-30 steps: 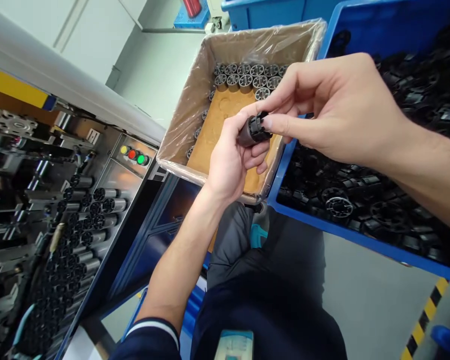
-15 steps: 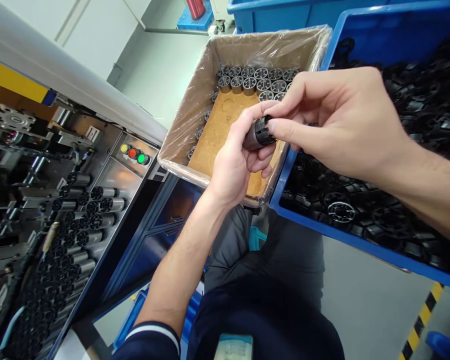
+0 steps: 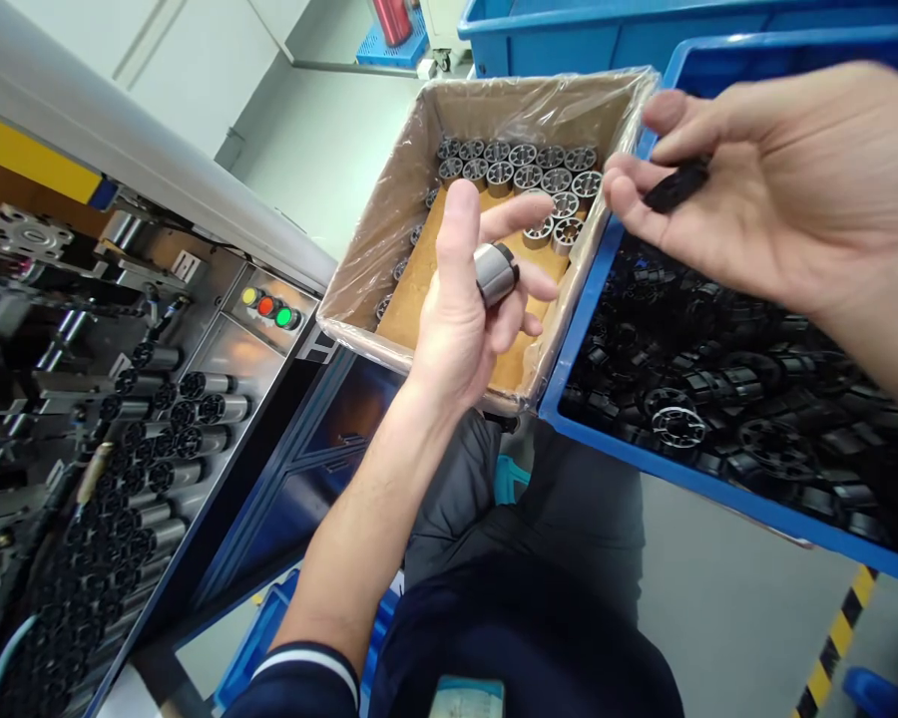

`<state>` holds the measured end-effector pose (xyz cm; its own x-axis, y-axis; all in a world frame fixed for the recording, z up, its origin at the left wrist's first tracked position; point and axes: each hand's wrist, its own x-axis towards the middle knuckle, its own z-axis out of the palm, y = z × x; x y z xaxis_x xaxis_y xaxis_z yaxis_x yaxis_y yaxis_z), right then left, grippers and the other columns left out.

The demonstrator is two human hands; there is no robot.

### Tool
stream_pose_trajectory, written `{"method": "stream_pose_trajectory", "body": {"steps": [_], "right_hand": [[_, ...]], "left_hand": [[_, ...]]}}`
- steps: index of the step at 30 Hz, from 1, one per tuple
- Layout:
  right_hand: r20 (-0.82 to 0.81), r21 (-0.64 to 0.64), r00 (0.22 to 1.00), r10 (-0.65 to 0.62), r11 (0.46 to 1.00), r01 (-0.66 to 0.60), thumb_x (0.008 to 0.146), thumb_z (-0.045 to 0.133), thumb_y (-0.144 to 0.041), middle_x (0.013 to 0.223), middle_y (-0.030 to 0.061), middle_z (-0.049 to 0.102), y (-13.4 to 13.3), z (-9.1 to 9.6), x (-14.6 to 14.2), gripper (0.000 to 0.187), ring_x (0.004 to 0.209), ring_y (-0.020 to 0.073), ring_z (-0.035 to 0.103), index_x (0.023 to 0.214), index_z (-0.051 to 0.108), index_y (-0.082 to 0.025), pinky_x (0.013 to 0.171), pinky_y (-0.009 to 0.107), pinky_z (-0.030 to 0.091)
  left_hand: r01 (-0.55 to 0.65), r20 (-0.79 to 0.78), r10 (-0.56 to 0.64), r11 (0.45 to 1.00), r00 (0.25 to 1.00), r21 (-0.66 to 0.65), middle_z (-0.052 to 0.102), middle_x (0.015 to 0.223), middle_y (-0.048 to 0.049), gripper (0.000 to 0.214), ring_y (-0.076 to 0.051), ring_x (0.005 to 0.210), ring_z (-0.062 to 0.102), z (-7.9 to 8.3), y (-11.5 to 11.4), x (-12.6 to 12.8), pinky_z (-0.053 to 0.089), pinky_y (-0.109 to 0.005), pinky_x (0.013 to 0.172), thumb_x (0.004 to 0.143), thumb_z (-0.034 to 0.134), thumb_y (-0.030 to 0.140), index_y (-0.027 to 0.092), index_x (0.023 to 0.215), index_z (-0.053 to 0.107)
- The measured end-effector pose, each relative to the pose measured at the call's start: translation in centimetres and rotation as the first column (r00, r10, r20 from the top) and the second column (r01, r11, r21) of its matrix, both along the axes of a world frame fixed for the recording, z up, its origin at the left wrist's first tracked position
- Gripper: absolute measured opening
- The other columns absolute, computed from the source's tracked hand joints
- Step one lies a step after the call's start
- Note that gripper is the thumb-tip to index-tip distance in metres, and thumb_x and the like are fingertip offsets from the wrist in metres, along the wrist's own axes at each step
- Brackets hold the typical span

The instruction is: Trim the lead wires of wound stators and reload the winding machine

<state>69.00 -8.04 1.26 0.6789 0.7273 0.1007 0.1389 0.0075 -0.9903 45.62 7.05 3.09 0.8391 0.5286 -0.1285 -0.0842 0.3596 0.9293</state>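
In my left hand (image 3: pixel 460 309) lies a short metal cylinder (image 3: pixel 496 274) with a black end, cradled against the palm by the lower fingers while the thumb and index finger stand apart. My right hand (image 3: pixel 755 189), slightly blurred, grips a small black plastic piece (image 3: pixel 677 185) above the blue bin's near-left edge. Below the left hand is a cardboard box (image 3: pixel 374 249) lined with clear plastic. Rows of slotted metal cylinders (image 3: pixel 528 178) stand upright along its back and right side, on a brown cardboard sheet (image 3: pixel 449 239).
A blue bin (image 3: pixel 666 464) full of black plastic parts (image 3: pixel 725 384) stands at the right. On the left is a machine with yellow, red and green buttons (image 3: pixel 267 306) and many capped cylinders (image 3: pixel 202 439) lying on its metal surface. Another blue bin (image 3: pixel 554 45) sits behind.
My right hand has drawn away from the left, up and right, with the black piece in it. My left thumb and index finger have come off the cylinder, which stays in the palm.
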Motion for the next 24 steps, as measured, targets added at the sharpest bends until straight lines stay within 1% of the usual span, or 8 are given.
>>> {"method": "stream_pose_trajectory", "body": {"steps": [3, 6, 8, 10, 13, 17, 20, 24], "right_hand": [[-0.493, 0.046, 0.862, 0.118, 0.993, -0.11, 0.095, 0.078, 0.009, 0.132, 0.0014, 0.091, 0.3, 0.2, -1.5, 0.045, 0.131, 0.0168, 0.091, 0.12, 0.088, -0.027, 0.116, 0.026, 0.076], [-0.451, 0.087, 0.886, 0.106, 0.993, -0.075, 0.095, 0.086, -0.013, 0.098, 0.0061, 0.09, 0.9, 0.7, -3.8, 0.023, 0.087, 0.0235, 0.089, 0.113, 0.089, -0.027, 0.073, 0.033, 0.077], [-0.334, 0.08, 0.941, 0.063, 0.996, -0.038, 0.094, 0.086, -0.025, 0.07, 0.0034, 0.078, 1.4, 1.0, -5.4, 0.013, 0.05, 0.0219, 0.066, 0.106, 0.087, -0.029, 0.043, 0.037, 0.054], [-0.196, 0.06, 0.981, 0.005, 0.998, 0.007, 0.093, 0.084, -0.024, 0.055, -0.0029, 0.064, 1.8, 1.2, -6.8, 0.01, 0.037, 0.0191, 0.046, 0.099, 0.082, -0.032, 0.034, 0.04, 0.033], [0.055, 0.066, 0.998, -0.016, 0.998, 0.013, 0.096, 0.08, -0.013, 0.063, -0.007, 0.065, 2.0, 1.6, -8.6, 0.019, 0.044, 0.0151, 0.052, 0.094, 0.074, -0.031, 0.041, 0.037, 0.034], [0.336, 0.047, 0.942, -0.006, 0.999, -0.01, 0.105, 0.076, -0.004, 0.1, -0.0048, 0.084, 1.5, 2.0, -9.9, 0.028, 0.071, 0.0106, 0.069, 0.109, 0.088, -0.029, 0.067, 0.033, 0.051], [0.362, 0.074, 0.932, -0.031, 0.997, 0.005, 0.107, 0.082, -0.004, 0.113, -0.0049, 0.089, 1.4, 2.2, -10.3, 0.031, 0.081, 0.0107, 0.076, 0.118, 0.093, -0.031, 0.078, 0.033, 0.06], [0.248, 0.162, 0.967, -0.062, 0.986, 0.021, 0.1, 0.088, -0.002, 0.111, -0.005, 0.088, 1.7, 2.3, -10.6, 0.026, 0.085, 0.0114, 0.084, 0.105, 0.091, -0.027, 0.079, 0.03, 0.07]], "left_hand": [[-0.03, 0.016, 0.029, 0.999, 0.999, 0.042, 0.055, 0.066, 0.0048, 0.075, -0.003, 0.046, 0.028, -0.1, -0.4, 0.2, 0.05, -0.017, 0.053, 0.125, 0.062, 0.088, 0.021, 0.092, 0.064], [-0.059, 0.028, 0.059, 0.998, 0.998, 0.003, 0.05, 0.074, 0.0057, 0.059, -0.005, 0.051, 0.029, 0.0, -0.4, 0.4, 0.047, -0.015, 0.053, 0.13, 0.063, 0.075, 0.022, 0.103, 0.065], [-0.048, 0.0, 0.048, 0.997, 0.999, -0.053, 0.057, 0.086, 0.0032, 0.045, -0.007, 0.057, 0.038, 0.1, -0.2, 0.5, 0.05, -0.016, 0.055, 0.135, 0.052, 0.063, 0.023, 0.123, 0.069], [0.009, -0.064, -0.015, 0.996, 0.998, -0.084, 0.065, 0.1, -0.0007, 0.041, -0.008, 0.062, 0.048, 0.1, 0.1, 0.6, 0.052, -0.018, 0.058, 0.137, 0.039, 0.049, 0.024, 0.141, 0.07], [0.171, -0.094, -0.175, 0.984, 0.98, -0.052, 0.069, 0.108, -0.0016, 0.042, -0.006, 0.06, 0.042, -0.3, 0.2, 0.7, 0.052, -0.02, 0.059, 0.136, 0.045, 0.053, 0.025, 0.144, 0.076], [0.131, -0.004, -0.131, 0.991, 0.991, -0.003, 0.043, 0.082, 0.0042, 0.074, -0.006, 0.058, 0.022, -0.7, 0.0, 0.6, 0.042, -0.019, 0.053, 0.12, 0.067, 0.093, 0.022, 0.099, 0.066], [0.127, 0.018, -0.127, 0.992, 0.992, -0.027, 0.022, 0.076, 0.0063, 0.084, -0.008, 0.059, 0.017, -0.5, -0.2, 0.5, 0.041, -0.019, 0.052, 0.118, 0.059, 0.101, 0.024, 0.085, 0.051], [0.182, -0.012, -0.184, 0.979, 0.983, -0.094, 0.032, 0.078, 0.0058, 0.067, -0.007, 0.057, 0.016, -0.1, -0.3, 0.4, 0.049, -0.018, 0.053, 0.13, 0.057, 0.081, 0.022, 0.098, 0.063]]}}
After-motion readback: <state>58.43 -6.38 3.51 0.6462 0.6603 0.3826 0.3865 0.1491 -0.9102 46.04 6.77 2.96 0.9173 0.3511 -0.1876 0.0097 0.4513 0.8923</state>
